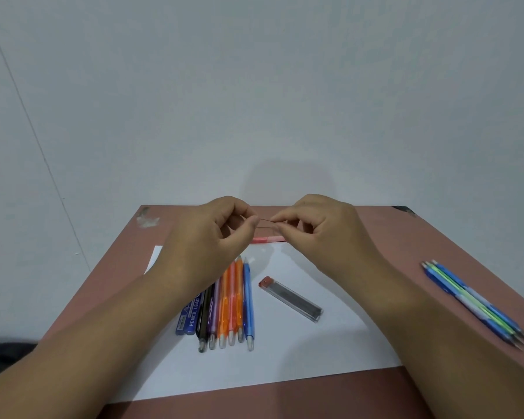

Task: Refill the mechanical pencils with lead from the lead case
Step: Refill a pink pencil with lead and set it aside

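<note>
Nearest us the lead case [291,299] lies slantwise on the paper [330,352], with the pencils [229,300] lined up to its left. Beyond them our left hand [206,240] and right hand [321,234] hover together, each pinching one end of a thin lead [264,222] running crosswise between the fingertips. Just behind lies a pink pencil [268,239], also crosswise.

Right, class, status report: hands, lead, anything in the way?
Left hand and right hand pinch leads between them. Pink pencil lies beneath. Nothing blocking.
</note>
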`<state>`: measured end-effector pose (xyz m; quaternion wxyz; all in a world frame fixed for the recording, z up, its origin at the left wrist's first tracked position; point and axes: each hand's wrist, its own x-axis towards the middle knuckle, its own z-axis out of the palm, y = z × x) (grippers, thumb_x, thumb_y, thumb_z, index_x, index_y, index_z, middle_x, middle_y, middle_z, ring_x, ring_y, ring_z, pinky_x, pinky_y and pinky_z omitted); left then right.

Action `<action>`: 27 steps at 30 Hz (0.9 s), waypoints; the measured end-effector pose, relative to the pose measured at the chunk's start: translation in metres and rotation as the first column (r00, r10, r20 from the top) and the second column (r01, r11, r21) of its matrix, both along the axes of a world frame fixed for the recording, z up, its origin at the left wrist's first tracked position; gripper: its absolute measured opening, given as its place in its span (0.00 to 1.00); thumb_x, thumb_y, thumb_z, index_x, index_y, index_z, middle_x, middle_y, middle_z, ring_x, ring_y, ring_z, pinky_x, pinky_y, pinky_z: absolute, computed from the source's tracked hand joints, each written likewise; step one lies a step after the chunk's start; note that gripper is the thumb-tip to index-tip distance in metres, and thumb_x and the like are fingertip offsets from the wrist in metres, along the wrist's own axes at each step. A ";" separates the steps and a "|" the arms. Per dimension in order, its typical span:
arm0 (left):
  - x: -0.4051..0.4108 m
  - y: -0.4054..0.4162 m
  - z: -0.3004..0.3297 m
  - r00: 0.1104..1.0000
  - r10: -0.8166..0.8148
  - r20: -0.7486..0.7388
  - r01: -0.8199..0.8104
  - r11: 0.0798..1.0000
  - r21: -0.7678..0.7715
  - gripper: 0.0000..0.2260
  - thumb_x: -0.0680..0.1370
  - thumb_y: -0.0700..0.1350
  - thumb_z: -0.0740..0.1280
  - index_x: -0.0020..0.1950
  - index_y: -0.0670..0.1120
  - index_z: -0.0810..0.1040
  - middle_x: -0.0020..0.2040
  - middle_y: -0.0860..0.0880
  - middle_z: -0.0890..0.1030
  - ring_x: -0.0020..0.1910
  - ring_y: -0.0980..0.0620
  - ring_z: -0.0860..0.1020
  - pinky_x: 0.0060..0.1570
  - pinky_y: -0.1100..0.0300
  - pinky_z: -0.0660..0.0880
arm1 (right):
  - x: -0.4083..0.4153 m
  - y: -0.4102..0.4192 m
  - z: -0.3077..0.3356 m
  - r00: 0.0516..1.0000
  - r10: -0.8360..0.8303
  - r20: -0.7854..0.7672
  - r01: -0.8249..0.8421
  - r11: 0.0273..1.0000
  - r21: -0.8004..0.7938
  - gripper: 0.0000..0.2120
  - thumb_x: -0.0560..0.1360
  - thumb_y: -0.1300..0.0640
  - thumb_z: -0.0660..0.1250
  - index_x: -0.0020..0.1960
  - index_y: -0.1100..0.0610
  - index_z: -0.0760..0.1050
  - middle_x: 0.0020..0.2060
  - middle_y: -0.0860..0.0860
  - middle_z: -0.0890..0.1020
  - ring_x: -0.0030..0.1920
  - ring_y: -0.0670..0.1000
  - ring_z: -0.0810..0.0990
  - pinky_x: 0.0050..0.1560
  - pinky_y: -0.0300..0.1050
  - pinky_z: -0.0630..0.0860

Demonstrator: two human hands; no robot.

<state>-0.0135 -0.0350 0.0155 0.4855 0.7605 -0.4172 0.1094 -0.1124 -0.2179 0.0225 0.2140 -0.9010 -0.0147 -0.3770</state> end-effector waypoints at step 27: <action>0.059 -0.075 0.003 0.977 -0.037 0.208 -0.127 0.683 0.719 0.09 0.79 0.57 0.67 0.55 0.62 0.84 0.49 0.60 0.81 0.40 0.60 0.73 0.45 0.61 0.73 | -0.002 -0.020 0.003 0.996 -0.093 -0.017 0.093 0.936 0.338 0.04 0.74 0.58 0.75 0.44 0.49 0.87 0.37 0.38 0.84 0.41 0.40 0.82 0.44 0.38 0.79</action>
